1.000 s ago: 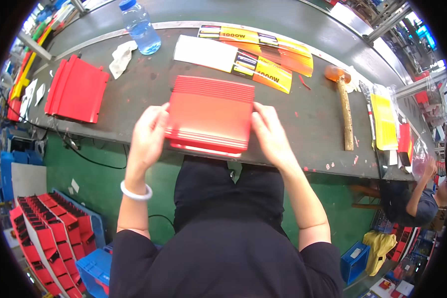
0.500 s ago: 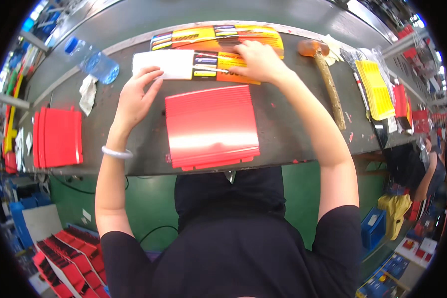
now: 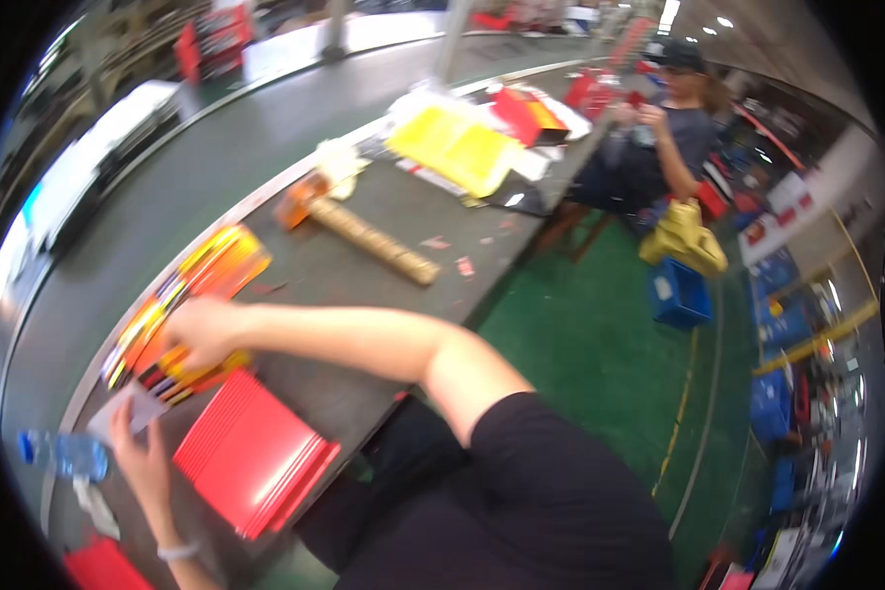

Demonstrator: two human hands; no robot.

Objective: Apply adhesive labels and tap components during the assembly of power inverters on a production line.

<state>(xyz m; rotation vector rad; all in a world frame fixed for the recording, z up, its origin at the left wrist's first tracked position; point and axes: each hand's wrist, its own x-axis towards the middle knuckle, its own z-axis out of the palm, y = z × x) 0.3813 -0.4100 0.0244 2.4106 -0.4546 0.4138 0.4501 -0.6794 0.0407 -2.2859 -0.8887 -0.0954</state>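
Note:
A red ribbed metal housing (image 3: 251, 452) lies on the dark workbench in front of me. Just beyond it is a printed label (image 3: 221, 367) in orange, yellow and black, with a blank white part (image 3: 146, 408) at its left end. My right hand (image 3: 205, 330) is on the printed part, its fingers curled down over it and smeared by motion. At the white part is my left hand (image 3: 140, 454), thumb and fingers apart, the fingertips touching or just over it. A stack of similar orange labels (image 3: 228, 258) lies behind, partly covered by my right hand.
A mallet (image 3: 374, 239) lies right of the labels, with yellow sheets (image 3: 452, 147) and a red-black box (image 3: 529, 116) beyond. A water bottle (image 3: 69, 455) and another red part (image 3: 103, 565) are at the left. A co-worker (image 3: 683, 128) sits at the bench's far right.
The view has swung to the right, bringing the co-worker and far bench end into sight. Both hands are still at the label; the red housing appears unmoved on the bench.

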